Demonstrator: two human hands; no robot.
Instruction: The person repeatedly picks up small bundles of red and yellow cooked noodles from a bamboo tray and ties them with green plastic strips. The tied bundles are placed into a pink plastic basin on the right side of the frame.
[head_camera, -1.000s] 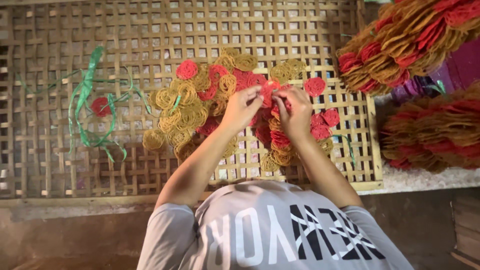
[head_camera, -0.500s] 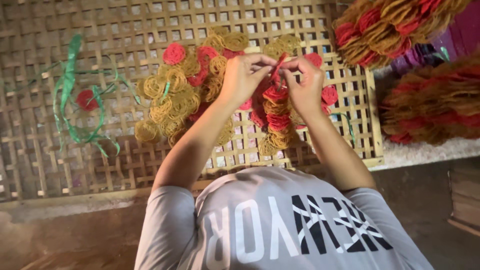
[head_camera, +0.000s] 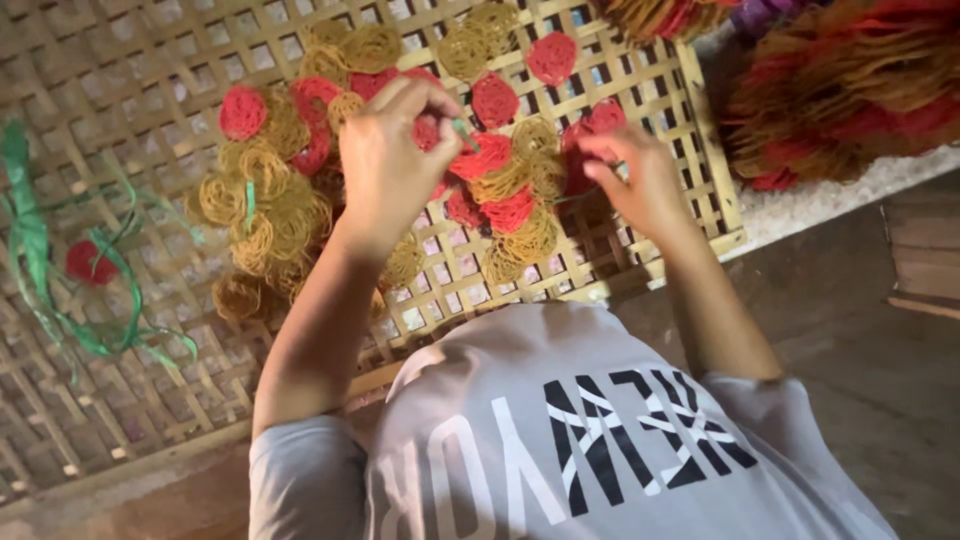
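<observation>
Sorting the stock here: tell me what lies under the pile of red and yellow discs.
The red and yellow discs lie on a woven bamboo tray. Its lattice shows around them; directly under the pile, and under the left hand, it is covered.

The one camera sits on the person's head and looks steeply down past the grey printed shirt (head_camera: 560, 440), so the chest fills the bottom of the view and the lettering reads upside down. It stands close: both forearms stretch away from the lens to the left hand (head_camera: 385, 165) and right hand (head_camera: 640, 180), over the flat woven bamboo lattice tray (head_camera: 140, 400), which runs tilted across the upper left. The bare concrete floor (head_camera: 850, 320) shows at lower right; no second view shares this scene.
</observation>
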